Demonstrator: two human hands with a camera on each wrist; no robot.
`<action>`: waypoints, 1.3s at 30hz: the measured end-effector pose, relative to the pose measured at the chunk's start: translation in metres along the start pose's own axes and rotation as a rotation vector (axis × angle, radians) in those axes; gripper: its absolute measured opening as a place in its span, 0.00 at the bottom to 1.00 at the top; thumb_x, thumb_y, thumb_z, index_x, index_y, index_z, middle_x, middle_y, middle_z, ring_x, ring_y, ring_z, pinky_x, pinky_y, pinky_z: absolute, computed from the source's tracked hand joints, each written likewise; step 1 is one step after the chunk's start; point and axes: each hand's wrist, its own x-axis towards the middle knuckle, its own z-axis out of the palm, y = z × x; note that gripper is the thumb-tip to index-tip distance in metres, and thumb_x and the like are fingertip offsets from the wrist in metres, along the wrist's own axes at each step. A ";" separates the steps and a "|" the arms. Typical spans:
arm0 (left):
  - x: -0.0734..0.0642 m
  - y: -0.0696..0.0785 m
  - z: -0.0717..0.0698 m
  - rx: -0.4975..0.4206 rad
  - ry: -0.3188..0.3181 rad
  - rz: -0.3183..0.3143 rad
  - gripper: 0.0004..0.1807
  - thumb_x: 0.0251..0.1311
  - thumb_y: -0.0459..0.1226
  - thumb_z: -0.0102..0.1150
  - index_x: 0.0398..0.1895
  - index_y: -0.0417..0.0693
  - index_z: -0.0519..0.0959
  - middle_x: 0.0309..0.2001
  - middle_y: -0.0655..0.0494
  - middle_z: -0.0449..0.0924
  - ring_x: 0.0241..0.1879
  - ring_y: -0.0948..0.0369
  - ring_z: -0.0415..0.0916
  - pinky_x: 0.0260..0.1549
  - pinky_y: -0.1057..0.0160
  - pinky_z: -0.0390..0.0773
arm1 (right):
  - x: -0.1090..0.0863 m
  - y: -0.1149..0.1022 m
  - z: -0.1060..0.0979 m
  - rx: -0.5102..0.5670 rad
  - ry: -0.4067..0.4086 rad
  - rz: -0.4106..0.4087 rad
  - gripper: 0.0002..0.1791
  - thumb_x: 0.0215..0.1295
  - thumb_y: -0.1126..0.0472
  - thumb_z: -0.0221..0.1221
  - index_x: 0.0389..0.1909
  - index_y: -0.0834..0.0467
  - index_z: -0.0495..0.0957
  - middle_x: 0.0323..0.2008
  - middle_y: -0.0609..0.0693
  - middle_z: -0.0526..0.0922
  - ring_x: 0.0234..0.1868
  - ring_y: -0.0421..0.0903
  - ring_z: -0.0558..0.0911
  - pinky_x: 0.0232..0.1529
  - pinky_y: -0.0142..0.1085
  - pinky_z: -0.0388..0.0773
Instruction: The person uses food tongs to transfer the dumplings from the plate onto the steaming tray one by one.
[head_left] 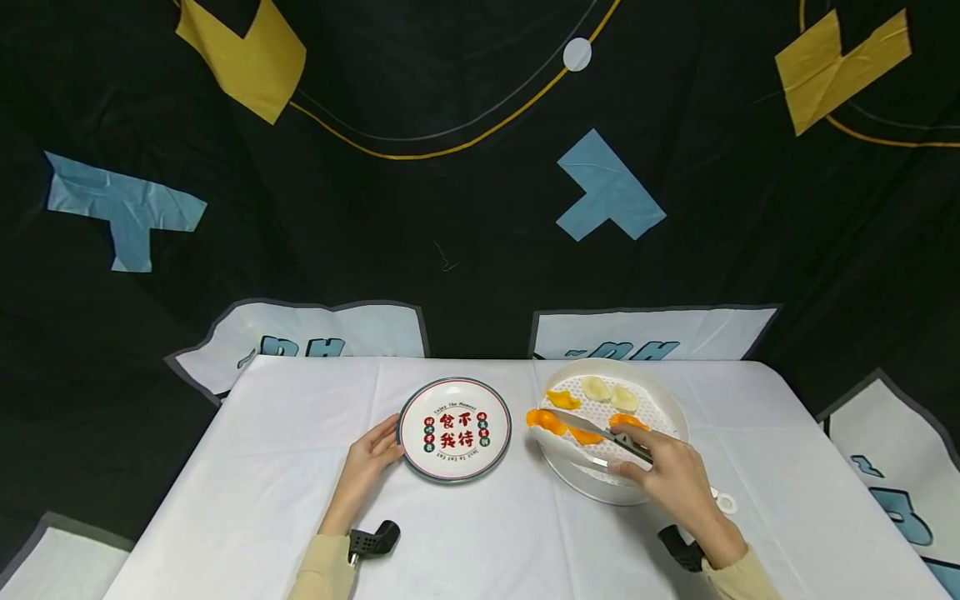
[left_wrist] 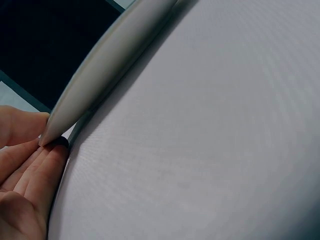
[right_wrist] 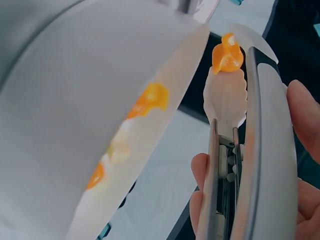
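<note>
My left hand (head_left: pixel 367 457) pinches the left rim of a round white plate (head_left: pixel 455 430) with red printed characters. The thumb (left_wrist: pixel 22 125) lies on one side of the rim, the fingers on the other. My right hand (head_left: pixel 671 475) grips a pair of tongs (right_wrist: pixel 225 95) with white scalloped tips. An orange, glossy food piece (right_wrist: pixel 227 55) sits at those tips. Under the tongs stands a round white dish (head_left: pixel 592 485) with a dotted inner surface. Pale yellow slices (head_left: pixel 596 387) and several more orange pieces (head_left: pixel 562 400) lie in it.
Both dishes are on a white-clothed table (head_left: pixel 262 467), side by side with a gap between them. A small white ring-shaped handle (head_left: pixel 726 502) shows right of the dotted dish. Behind the table hangs a black curtain (head_left: pixel 480 242) with coloured patches.
</note>
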 end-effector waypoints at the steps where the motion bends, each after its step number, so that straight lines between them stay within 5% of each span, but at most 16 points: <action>1: 0.000 -0.001 0.000 0.002 0.004 0.000 0.31 0.60 0.25 0.56 0.68 0.32 0.61 0.66 0.34 0.62 0.64 0.47 0.64 0.51 0.76 0.72 | -0.002 0.002 -0.002 -0.003 -0.001 0.008 0.26 0.47 0.56 0.72 0.49 0.57 0.82 0.45 0.54 0.84 0.45 0.56 0.82 0.35 0.51 0.79; 8: 0.000 -0.001 0.000 0.002 0.006 -0.008 0.31 0.60 0.25 0.56 0.68 0.32 0.62 0.66 0.36 0.63 0.63 0.48 0.65 0.51 0.75 0.72 | -0.018 0.014 -0.020 -0.027 -0.024 0.081 0.25 0.49 0.53 0.71 0.49 0.57 0.82 0.46 0.57 0.84 0.45 0.58 0.82 0.35 0.52 0.78; 18: -0.002 0.002 -0.002 -0.003 -0.010 0.000 0.31 0.61 0.25 0.55 0.68 0.31 0.60 0.67 0.34 0.61 0.65 0.48 0.62 0.52 0.77 0.70 | -0.031 0.037 -0.041 -0.096 -0.067 0.144 0.26 0.49 0.52 0.72 0.49 0.59 0.82 0.43 0.64 0.83 0.30 0.51 0.79 0.21 0.39 0.69; 30: 0.000 0.000 0.000 -0.003 0.000 0.001 0.31 0.60 0.25 0.55 0.67 0.30 0.61 0.66 0.34 0.62 0.65 0.47 0.63 0.51 0.76 0.71 | -0.034 0.048 -0.051 -0.118 -0.127 0.204 0.26 0.49 0.53 0.71 0.49 0.60 0.81 0.36 0.60 0.83 0.20 0.43 0.65 0.18 0.35 0.60; 39: -0.001 0.000 -0.001 0.003 -0.003 0.002 0.31 0.60 0.25 0.55 0.68 0.30 0.61 0.66 0.34 0.62 0.64 0.47 0.63 0.51 0.75 0.72 | -0.031 0.050 -0.054 -0.126 -0.176 0.220 0.28 0.50 0.51 0.70 0.50 0.62 0.80 0.30 0.55 0.82 0.20 0.44 0.64 0.19 0.36 0.59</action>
